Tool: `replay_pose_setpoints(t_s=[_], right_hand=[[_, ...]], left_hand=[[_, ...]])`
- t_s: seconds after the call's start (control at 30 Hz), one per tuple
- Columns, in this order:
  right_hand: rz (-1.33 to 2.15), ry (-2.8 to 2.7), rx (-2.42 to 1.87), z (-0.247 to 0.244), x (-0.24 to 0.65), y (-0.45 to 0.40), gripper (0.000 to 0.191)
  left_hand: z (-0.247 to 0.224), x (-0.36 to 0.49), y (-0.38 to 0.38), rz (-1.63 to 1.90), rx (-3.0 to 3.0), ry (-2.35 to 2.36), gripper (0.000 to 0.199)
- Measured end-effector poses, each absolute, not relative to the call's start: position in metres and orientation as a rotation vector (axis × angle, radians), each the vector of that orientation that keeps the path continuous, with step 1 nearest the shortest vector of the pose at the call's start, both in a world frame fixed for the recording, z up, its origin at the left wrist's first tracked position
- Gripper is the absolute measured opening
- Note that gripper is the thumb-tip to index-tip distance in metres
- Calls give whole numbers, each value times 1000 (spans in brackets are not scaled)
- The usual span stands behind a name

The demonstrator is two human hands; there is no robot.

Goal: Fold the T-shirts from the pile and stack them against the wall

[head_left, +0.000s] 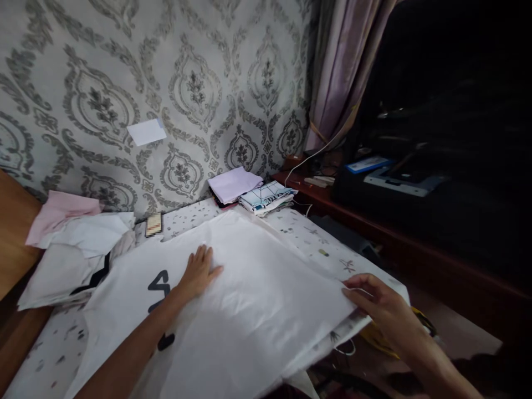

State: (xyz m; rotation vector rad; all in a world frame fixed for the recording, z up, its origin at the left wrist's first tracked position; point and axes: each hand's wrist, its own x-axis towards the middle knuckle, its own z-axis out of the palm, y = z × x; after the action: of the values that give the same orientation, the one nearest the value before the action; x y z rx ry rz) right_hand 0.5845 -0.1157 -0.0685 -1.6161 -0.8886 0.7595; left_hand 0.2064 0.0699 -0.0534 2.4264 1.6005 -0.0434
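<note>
A white cloth garment with black lettering (266, 288), probably a shirt, lies spread over the patterned bed sheet. My left hand (199, 271) rests flat on it with fingers apart, just right of the black print. At the garment's right corner, my right hand (376, 296) pinches the edge between thumb and fingers. Part of the print is hidden under my left forearm. The garment's near side runs out of the bottom of the view.
A pile of pink and white clothes (83, 238) lies at the left. By the wall sit a folded lilac cloth (235, 184) and a folded printed cloth (268, 197). A small card-like object (154, 224) lies near the wall. A dark red wooden ledge (307, 188) borders the right side.
</note>
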Motion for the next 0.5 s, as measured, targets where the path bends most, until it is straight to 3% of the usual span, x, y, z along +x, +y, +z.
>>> replay_pose_setpoints(t_s=[0.3, 0.5], right_hand=[[656, -884, -1616, -109, 603, -114, 58], [546, -917, -1709, -113, 601, -117, 53]], left_hand=[[-50, 316, 172, -41, 2470, 1596, 72], [-44, 359, 219, 53, 2519, 1553, 55]])
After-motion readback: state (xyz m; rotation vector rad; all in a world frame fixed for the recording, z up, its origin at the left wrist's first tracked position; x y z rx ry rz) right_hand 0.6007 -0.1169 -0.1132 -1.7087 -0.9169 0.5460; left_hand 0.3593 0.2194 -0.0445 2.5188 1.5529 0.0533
